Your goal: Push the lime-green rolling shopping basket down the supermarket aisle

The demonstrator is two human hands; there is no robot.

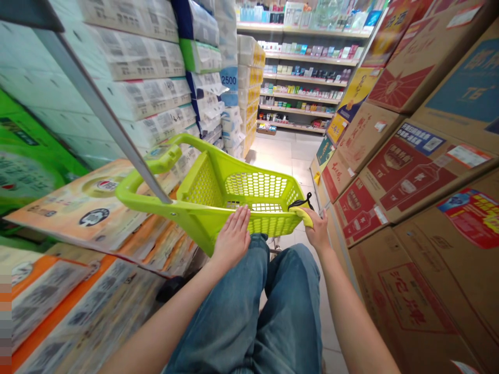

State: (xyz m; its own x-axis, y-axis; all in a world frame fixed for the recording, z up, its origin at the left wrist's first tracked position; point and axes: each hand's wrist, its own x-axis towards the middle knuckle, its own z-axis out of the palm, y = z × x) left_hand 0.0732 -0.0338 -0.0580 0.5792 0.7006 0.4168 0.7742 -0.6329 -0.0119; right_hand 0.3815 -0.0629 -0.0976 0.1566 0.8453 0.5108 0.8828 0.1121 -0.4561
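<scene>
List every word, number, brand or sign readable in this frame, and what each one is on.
"2500" on the blue-and-white pack.
"T6" on the blue-panelled carton.
"T6" on the red-printed carton below it.
Too blurred or stylised to read surely: Chinese lettering on the cartons, print on the white packs.
Too small: lettering on the orange board, the green cart, the shelf goods.

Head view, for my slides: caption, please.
Right hand holding a yellow cloth at the rim of a lime-green perforated plastic shopping basket, left hand at its near side.
</scene>
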